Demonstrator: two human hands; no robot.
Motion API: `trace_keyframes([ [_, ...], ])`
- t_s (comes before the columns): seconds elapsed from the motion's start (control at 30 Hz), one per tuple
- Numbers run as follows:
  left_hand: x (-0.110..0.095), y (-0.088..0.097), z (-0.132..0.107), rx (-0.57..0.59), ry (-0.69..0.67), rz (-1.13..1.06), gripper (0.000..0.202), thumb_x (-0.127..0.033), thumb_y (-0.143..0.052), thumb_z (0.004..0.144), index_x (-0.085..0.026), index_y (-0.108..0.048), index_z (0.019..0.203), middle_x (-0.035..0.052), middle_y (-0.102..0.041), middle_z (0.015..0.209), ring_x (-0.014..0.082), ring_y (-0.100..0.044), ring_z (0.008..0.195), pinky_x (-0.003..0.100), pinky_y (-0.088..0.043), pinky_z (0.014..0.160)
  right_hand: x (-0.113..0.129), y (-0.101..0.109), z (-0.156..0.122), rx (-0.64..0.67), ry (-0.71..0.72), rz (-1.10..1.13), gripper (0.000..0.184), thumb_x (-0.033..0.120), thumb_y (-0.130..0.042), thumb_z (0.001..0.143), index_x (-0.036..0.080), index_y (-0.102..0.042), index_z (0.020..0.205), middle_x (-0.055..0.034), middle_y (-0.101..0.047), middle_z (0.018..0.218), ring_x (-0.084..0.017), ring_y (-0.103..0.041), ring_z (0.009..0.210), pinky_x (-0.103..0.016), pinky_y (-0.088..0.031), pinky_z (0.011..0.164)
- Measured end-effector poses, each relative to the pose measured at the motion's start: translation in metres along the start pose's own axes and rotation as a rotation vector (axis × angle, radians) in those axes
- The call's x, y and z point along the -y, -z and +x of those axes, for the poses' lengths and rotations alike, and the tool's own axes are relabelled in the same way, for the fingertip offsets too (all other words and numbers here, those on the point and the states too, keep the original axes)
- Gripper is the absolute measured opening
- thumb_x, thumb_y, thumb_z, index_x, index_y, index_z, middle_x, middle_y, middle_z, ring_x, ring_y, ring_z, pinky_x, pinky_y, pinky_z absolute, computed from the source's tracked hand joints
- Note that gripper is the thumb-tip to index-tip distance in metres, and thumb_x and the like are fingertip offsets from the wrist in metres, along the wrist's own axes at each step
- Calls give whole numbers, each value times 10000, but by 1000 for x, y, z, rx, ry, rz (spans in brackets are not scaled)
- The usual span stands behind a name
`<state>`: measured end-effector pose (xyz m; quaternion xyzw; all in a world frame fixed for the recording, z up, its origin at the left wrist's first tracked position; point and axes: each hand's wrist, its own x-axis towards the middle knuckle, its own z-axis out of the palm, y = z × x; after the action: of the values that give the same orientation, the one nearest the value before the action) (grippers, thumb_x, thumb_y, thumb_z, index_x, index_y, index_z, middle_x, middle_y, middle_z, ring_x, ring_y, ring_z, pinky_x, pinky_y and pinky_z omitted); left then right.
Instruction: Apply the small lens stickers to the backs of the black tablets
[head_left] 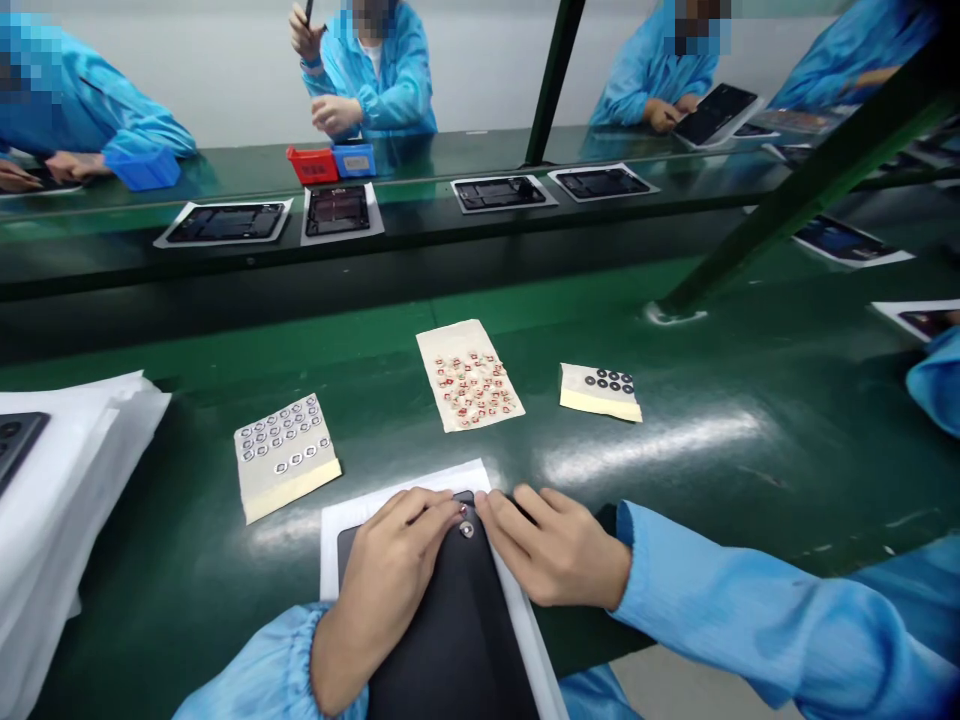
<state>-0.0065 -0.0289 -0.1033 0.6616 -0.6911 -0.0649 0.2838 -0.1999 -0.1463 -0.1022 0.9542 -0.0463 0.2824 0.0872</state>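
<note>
A dark tablet back [457, 630] lies on white sheets [334, 535] in front of me. Near its top corner is a round silver-edged camera ring [466, 529]. My left hand [397, 560] rests over the tablet, thumb and fingertips pinched together beside the ring; a tiny reddish bit shows at the tips, too small to name. From the other side, my right hand [551, 545] has bent fingers closed at the tablet's top right corner. What lies under its fingertips is partly hidden.
Past my hands lie a sheet of silver rings [289, 435], a sheet of small red-marked pieces [469, 385] and a card of black rings [607, 385]. Stacked white sheets [82, 500] stand left. A green post [787, 190] slants at right. Co-workers sit beyond a shelf holding tablet parts [229, 222].
</note>
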Motion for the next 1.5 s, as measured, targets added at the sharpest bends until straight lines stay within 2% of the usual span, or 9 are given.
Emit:
trace_keyframes([
  [0.13,2,0,-1,-3,-8,-19,154,-172,-632,965,-223,-726,1076,-4,-738,1041,139,-704,938,258,-594,861,-3,1,-1,27,-63,51,200,163,-620,930,80,-725,1079,-88,-653,924,-180,-517,789,-334,-341,585],
  [0.33,2,0,0,-54,-27,-96,165,-150,-656,951,-227,-726,1079,-9,-732,1052,112,-696,952,222,-574,883,-6,6,4,-20,47,44,154,148,-584,936,85,-725,936,-94,-659,960,-166,-528,759,-338,-326,584],
  [0.43,3,0,1,-55,-41,-103,169,-150,-649,955,-236,-735,1073,-16,-739,1058,108,-703,966,212,-574,894,-1,4,2,-54,65,8,188,145,-567,929,61,-730,973,-124,-669,1024,-181,-564,794,-337,-357,598],
  [0.57,4,-3,-1,-49,-45,-64,156,-160,-652,956,-227,-731,1072,-14,-742,1055,114,-708,967,218,-576,896,6,-3,-3,-94,3,-31,224,146,-572,928,36,-734,1037,-136,-681,1021,-179,-567,778,-328,-381,583],
  [0.7,4,-6,-4,-58,-53,2,133,-176,-656,958,-206,-710,1076,3,-730,1042,135,-699,972,246,-562,914,5,-8,-6,-63,-64,-3,240,153,-574,949,37,-719,1100,-119,-686,966,-167,-541,747,-322,-398,568],
  [0.8,1,-8,-2,-52,-73,79,119,-164,-630,968,-168,-678,1077,31,-711,1030,155,-681,938,277,-547,893,2,-9,-7,-68,-111,36,236,166,-650,918,48,-710,1114,-102,-688,960,-167,-532,763,-322,-429,595],
  [0.9,-1,-6,2,-14,7,35,69,-145,-591,977,-169,-647,1010,17,-686,978,135,-654,844,255,-522,783,2,-2,-6,-71,-171,129,255,188,-730,871,65,-713,1094,-87,-686,952,-174,-531,789,-325,-441,614],
  [1.07,-2,1,4,54,218,-246,75,-179,-580,992,-215,-646,985,-37,-665,980,54,-566,690,186,-453,653,12,14,-6,102,-131,167,216,186,-690,899,77,-732,1081,-86,-676,939,-195,-527,789,-340,-406,585],
  [1.5,0,1,0,24,201,-260,94,-187,-585,995,-225,-668,1020,-28,-682,1002,67,-614,799,166,-477,724,30,14,-4,99,-130,36,262,105,-618,915,7,-730,1131,-136,-684,989,-216,-552,786,-343,-417,594],
])
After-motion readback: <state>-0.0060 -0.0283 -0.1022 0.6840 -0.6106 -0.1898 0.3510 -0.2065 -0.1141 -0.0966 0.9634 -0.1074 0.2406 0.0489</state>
